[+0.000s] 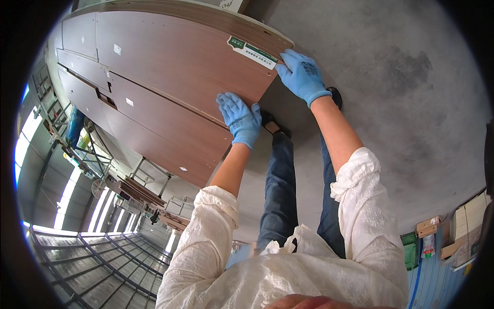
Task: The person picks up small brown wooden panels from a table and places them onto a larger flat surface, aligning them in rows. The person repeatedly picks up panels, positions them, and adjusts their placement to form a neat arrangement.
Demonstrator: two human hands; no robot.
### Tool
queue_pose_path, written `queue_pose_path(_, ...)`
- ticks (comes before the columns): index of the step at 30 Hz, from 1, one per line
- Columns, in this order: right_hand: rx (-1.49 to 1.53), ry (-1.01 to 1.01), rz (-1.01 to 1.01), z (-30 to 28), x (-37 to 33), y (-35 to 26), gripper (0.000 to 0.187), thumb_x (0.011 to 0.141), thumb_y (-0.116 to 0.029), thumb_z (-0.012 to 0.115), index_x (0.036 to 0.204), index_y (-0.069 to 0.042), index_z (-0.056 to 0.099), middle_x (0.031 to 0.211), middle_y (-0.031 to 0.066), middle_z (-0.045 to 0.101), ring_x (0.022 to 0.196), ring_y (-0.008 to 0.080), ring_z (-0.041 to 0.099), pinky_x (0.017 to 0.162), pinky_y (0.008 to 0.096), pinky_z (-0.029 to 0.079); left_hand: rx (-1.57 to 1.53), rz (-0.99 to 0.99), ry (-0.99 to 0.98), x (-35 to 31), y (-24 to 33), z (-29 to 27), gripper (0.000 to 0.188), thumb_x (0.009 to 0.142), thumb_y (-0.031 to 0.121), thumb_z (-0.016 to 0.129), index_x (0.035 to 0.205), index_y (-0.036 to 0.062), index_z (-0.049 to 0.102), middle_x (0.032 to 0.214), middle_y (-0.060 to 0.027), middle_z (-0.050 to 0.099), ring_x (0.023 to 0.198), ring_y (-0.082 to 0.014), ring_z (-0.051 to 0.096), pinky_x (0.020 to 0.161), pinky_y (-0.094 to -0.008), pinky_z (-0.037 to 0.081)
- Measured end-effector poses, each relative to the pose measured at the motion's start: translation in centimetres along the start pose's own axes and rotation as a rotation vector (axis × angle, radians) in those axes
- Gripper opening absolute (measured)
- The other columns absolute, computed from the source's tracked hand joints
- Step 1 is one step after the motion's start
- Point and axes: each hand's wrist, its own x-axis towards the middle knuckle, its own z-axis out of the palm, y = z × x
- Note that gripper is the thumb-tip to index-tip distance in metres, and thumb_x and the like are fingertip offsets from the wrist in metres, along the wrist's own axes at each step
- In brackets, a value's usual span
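My left hand (238,119), in a light blue work glove, lies flat with its fingers stretched out on a large reddish-brown board (180,67). It rests near the board's near end, beside a seam between two boards. My right hand (302,76), gloved in the same blue, is at the board's near right corner. Its fingers are extended and touch the edge there; the fingertips' far side is hidden. Close to those fingers, a green and white printed strip (252,52) lies on the board. A second brown board (164,123) lies alongside to the left.
More boards are layered along the far right edge of the stack (221,15). Small white stickers (129,102) dot the surfaces. Grey concrete floor (381,98) extends to the right. A green bin (410,251) and wooden pieces (428,226) stand at lower right; metal racks are at left.
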Motion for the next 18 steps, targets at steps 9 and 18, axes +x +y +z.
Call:
queue_pose_path(9, -0.114, -0.041, -0.048, -0.7, -0.2, -0.7, 0.038, 0.098, -0.033, 0.061, 0.117, -0.004, 0.074, 0.119, 0.0141, 0.072, 0.111, 0.0346, 0.069, 0.097, 0.0465, 0.055, 0.007, -0.01, -0.027, -0.5, 0.2, -0.7, 0.1, 0.096, 0.043, 0.065, 0.16, -0.017, 0.016, 0.167, -0.0442, 0.012, 0.157, -0.0593, 0.013, 0.13, -0.0594, 0.015)
queue_pose_path(18, -0.074, -0.128, 0.097, -1.7, 0.6, -2.2, 0.033, 0.096, -0.031, 0.058, 0.103, -0.004, 0.076, 0.113, 0.014, 0.072, 0.103, 0.0367, 0.07, 0.093, 0.0466, 0.057, 0.047, -0.002, -0.006, -0.7, 0.2, -0.5, 0.095, 0.099, 0.044, 0.06, 0.159, -0.0183, 0.02, 0.165, -0.0449, 0.018, 0.156, -0.0579, 0.018, 0.13, -0.0577, 0.015)
